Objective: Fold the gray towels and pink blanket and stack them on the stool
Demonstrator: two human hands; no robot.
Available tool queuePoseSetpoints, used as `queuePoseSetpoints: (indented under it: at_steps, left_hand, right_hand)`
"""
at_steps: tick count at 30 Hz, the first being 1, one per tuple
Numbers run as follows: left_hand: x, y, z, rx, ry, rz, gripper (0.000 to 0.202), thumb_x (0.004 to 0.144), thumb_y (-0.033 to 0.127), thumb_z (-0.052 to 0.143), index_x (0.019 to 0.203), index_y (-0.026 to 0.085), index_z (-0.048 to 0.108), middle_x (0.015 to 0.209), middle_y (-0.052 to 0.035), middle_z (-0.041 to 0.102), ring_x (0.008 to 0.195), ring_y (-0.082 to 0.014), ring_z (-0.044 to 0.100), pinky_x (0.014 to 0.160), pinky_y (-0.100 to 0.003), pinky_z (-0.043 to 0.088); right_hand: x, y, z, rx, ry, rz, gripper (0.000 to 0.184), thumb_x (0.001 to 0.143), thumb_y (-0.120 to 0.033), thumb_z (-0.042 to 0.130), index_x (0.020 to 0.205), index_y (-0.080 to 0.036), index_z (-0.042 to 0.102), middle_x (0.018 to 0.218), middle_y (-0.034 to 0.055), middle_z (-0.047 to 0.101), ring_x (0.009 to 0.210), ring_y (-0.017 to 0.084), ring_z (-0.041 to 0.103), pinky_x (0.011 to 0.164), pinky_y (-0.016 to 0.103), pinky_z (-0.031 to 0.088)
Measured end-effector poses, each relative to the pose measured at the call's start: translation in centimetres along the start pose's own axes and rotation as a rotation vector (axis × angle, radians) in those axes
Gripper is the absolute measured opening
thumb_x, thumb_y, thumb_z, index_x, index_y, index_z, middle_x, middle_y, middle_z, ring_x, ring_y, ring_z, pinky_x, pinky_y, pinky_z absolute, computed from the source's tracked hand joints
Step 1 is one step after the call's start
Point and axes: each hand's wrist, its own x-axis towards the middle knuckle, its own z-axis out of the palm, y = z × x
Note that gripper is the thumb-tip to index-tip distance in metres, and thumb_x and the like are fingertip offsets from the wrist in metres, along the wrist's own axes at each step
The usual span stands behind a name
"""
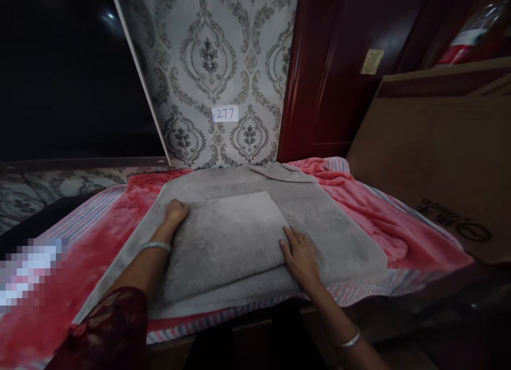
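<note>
While left hand (175, 213) and right hand (300, 255) rest flat, fingers open, on the folded grey towel (235, 237) lying on the pink blanket (399, 226), even pressure along both edges likely holds the fold square.

Pixelated patch (30, 271) at left edge

- Home interior, likely a bedroom.
- Damask wallpaper (223, 66) on far wall, dark red wooden door (319, 82) to the right.
- Red blanket (379, 215) spread over the near surface.
- Cardboard box (435, 151) far right.
</note>
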Motion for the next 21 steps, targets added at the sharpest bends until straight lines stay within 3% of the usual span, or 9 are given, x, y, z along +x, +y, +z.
queuePoseSetpoints:
  at_steps: [2,4,7,10,12,15,19,21]
  left_hand:
    - [-1.0,1.0,-0.6,0.062,-0.013,0.062,0.06,0.083,0.033,0.059,0.137,0.006,0.055,0.139,-0.028,0.057,0.128,-0.0389,0.057,0.105,-0.048,0.047]
    - [-2.8,1.9,-0.6,0.153,-0.049,0.239,0.064,0.088,0.035,0.052,0.145,0.008,0.048,0.15,-0.0234,0.049,0.14,-0.0346,0.046,0.115,-0.045,0.038]
    - [-6.1,2.3,0.4,0.32,-0.107,0.474,0.066,0.094,0.043,0.043,0.152,0.012,0.041,0.159,-0.0191,0.039,0.15,-0.035,0.03,0.121,-0.053,0.025]
    - [-8.6,1.5,1.9,0.43,-0.16,0.464,0.066,0.095,0.05,0.042,0.155,0.02,0.04,0.164,-0.0166,0.029,0.153,-0.0393,0.021,0.12,-0.063,0.019]
    - [-9.2,0.8,2.6,0.463,-0.198,0.433,0.067,0.096,0.051,0.04,0.156,0.022,0.037,0.165,-0.0166,0.027,0.153,-0.0399,0.02,0.119,-0.064,0.019]
    - [-9.1,0.1,3.0,0.46,-0.206,0.421,0.068,0.096,0.054,0.039,0.157,0.023,0.037,0.164,-0.0168,0.028,0.153,-0.0396,0.02,0.119,-0.064,0.02]
    - [-8.7,-0.1,3.1,0.429,-0.194,0.439,0.069,0.095,0.057,0.039,0.156,0.025,0.038,0.164,-0.016,0.029,0.152,-0.0404,0.022,0.117,-0.065,0.021]
    - [-8.7,-0.1,3.2,0.426,-0.198,0.436,0.069,0.094,0.057,0.039,0.156,0.025,0.039,0.164,-0.0156,0.028,0.152,-0.0401,0.023,0.118,-0.065,0.021]
  right_hand:
    - [0.8,-0.9,-0.9,-0.02,0.001,-0.01,0.05,0.1,-0.038,0.037,0.141,-0.018,0.058,0.15,0.0152,0.051,0.138,0.032,0.046,0.11,0.05,0.038]
    - [2.1,-3.0,-1.8,-0.022,-0.006,-0.084,0.05,0.1,-0.036,0.038,0.145,-0.021,0.054,0.158,0.0135,0.042,0.146,0.032,0.035,0.115,0.054,0.031]
    - [4.7,-7.4,-1.9,0.022,-0.146,-0.256,0.055,0.1,-0.034,0.037,0.154,-0.023,0.041,0.166,0.0097,0.028,0.151,0.028,0.026,0.119,0.053,0.025]
    - [7.0,-11.2,-0.2,0.062,-0.318,-0.414,0.058,0.102,-0.04,0.038,0.157,-0.024,0.034,0.167,0.0079,0.023,0.153,0.029,0.022,0.12,0.055,0.022]
    - [8.3,-11.8,1.2,0.069,-0.395,-0.513,0.06,0.102,-0.046,0.039,0.157,-0.025,0.034,0.167,0.0065,0.024,0.154,0.03,0.019,0.121,0.057,0.018]
    - [10.6,-9.4,2.5,0.02,-0.451,-0.515,0.062,0.101,-0.053,0.039,0.157,-0.026,0.035,0.167,0.005,0.025,0.154,0.029,0.016,0.122,0.056,0.013]
    - [14.1,-3.4,2.1,-0.088,-0.433,-0.255,0.06,0.103,-0.051,0.032,0.158,-0.026,0.033,0.166,0.0072,0.025,0.153,0.029,0.022,0.12,0.057,0.019]
    - [15.6,-1.5,1.4,-0.128,-0.445,-0.142,0.058,0.103,-0.049,0.03,0.156,-0.025,0.036,0.164,0.0098,0.032,0.151,0.03,0.027,0.118,0.059,0.023]
